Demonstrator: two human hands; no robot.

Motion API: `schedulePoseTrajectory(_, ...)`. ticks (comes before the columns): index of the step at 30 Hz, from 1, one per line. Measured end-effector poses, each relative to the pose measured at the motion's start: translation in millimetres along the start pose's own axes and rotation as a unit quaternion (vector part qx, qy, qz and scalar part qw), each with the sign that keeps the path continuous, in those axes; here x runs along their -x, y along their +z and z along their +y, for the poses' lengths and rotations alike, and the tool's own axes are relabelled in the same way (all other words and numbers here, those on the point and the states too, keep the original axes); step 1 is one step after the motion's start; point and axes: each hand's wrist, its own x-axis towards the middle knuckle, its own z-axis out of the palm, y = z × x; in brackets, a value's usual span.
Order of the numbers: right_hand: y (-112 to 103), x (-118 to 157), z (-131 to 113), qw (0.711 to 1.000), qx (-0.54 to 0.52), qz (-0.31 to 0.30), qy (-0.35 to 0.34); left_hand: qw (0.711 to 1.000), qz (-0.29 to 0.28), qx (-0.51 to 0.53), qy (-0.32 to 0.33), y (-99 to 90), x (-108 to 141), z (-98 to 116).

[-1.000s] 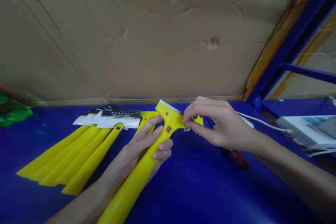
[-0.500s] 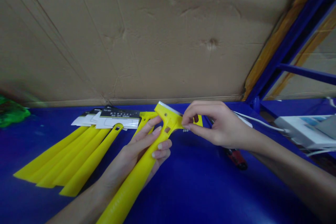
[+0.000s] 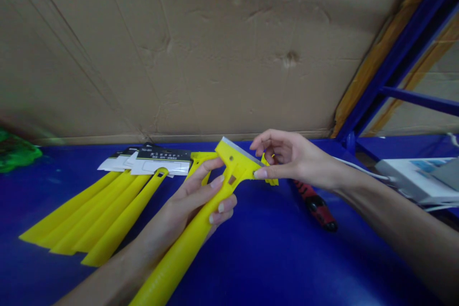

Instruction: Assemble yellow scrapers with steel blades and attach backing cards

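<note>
My left hand (image 3: 195,196) is closed around the upper handle of a yellow scraper (image 3: 186,229), just below its head. The wide head tilts up to the right, with a thin metal blade (image 3: 234,145) along its top edge. The thumb of my right hand (image 3: 287,158) touches the right end of the head, beside a small dark spot like a screw or hole. Its index finger is raised apart from the thumb, and the other fingers are loosely curled. Whether anything small lies inside them is hidden.
Several yellow scrapers (image 3: 118,220) with black and white header cards (image 3: 163,160) lie at left on the blue table (image 3: 258,258). A red and black tool (image 3: 317,208) lies at right. A white box with cables (image 3: 419,179) stands farther right, and a cardboard wall (image 3: 222,57) rises behind.
My right thumb and index finger have parted from a pinch around small shiny pieces, and the thumb now touches the scraper head. The scraper has shifted slightly right. More of the red tool shows.
</note>
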Motion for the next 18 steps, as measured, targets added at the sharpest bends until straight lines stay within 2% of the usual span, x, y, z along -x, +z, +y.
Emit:
schedulePoseTrajectory(7, 0.9, 0.4, 0.4, 0.999, -0.007, -0.037, 0.022, 0.999, 0.038, 0.007, 0.008, 4.5, -1.3, -2.3)
schedulePoseTrajectory(14, -3.4, 0.7, -3.1, 0.998, -0.013, -0.051, 0.032, 1.000, -0.014, 0.005, -0.022, 5.4, 2.6, 1.7)
schedulePoseTrajectory(18, -0.5, 1.7, -0.9, 0.999, 0.008, -0.043, 0.030, 1.000, -0.015, -0.008, -0.014, 5.0, 2.4, 1.1)
